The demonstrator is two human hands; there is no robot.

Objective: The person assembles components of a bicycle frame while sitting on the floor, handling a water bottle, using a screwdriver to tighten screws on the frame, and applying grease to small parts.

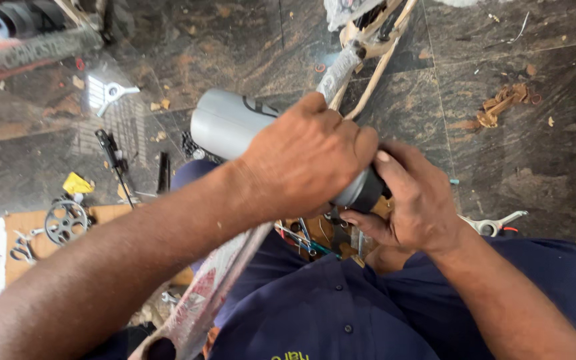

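Grey metal — the thick tube [228, 123] of a bicycle frame is seen at picture centre, its long axis running from ten o'clock to four o'clock. The left hand [305, 157] is wrapped closed over the tube's middle; the right hand [411, 200] is cupped around the dark lower end [366, 190] at four o'clock — the nearer hand to that end.

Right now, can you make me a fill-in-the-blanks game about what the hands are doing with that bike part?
1. The left hand wraps over a fat ____ tube.
2. The right hand grips the tube's ____ end cap.
3. A toothed chainring lies on brown ____.
4. The floor is dark, shiny ____.

Missing words: grey; black; cardboard; stone
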